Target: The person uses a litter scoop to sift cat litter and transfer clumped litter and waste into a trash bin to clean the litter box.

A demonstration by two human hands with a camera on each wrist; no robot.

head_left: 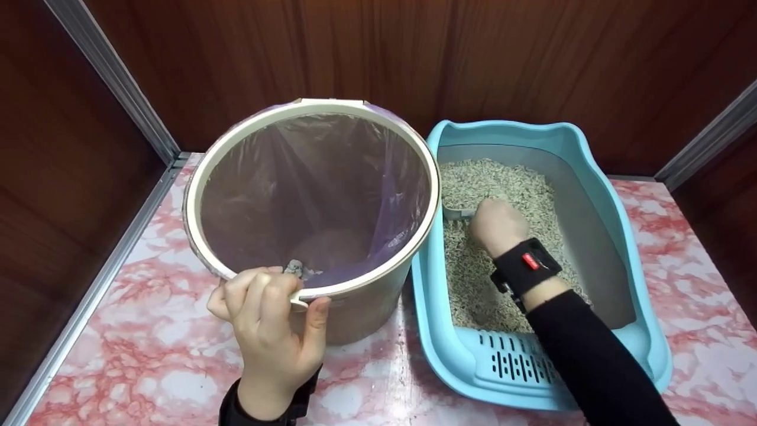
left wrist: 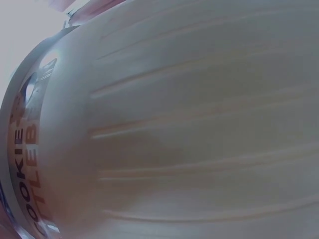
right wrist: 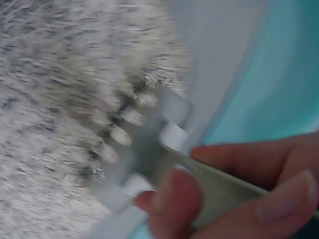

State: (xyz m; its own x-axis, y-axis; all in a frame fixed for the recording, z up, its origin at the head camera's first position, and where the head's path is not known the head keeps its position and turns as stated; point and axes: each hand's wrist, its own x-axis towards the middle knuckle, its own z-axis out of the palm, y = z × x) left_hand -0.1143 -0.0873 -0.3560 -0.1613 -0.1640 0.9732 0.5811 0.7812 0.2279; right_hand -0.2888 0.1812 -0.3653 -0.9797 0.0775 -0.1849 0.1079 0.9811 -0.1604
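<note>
My left hand (head_left: 269,313) grips the near rim of a cream waste bin (head_left: 313,106) lined with a purple bag (head_left: 319,177); a small grey clump lies inside by my fingers. The left wrist view is filled by the bin's ribbed outer wall (left wrist: 189,129). My right hand (head_left: 497,225) is inside a light-blue litter box (head_left: 615,195), holding a grey slotted scoop (head_left: 456,212) whose head is dug into pale litter (head_left: 502,183). In the right wrist view my fingers (right wrist: 174,199) pinch the scoop's handle, and the blurred scoop (right wrist: 144,149) sits in the litter (right wrist: 60,99) beside the box's wall (right wrist: 279,74).
Bin and litter box stand side by side on a pink marbled surface (head_left: 148,355). Dark wooden panels with metal corner strips (head_left: 112,77) close in the back and both sides. A slotted step (head_left: 520,361) forms the litter box's near end.
</note>
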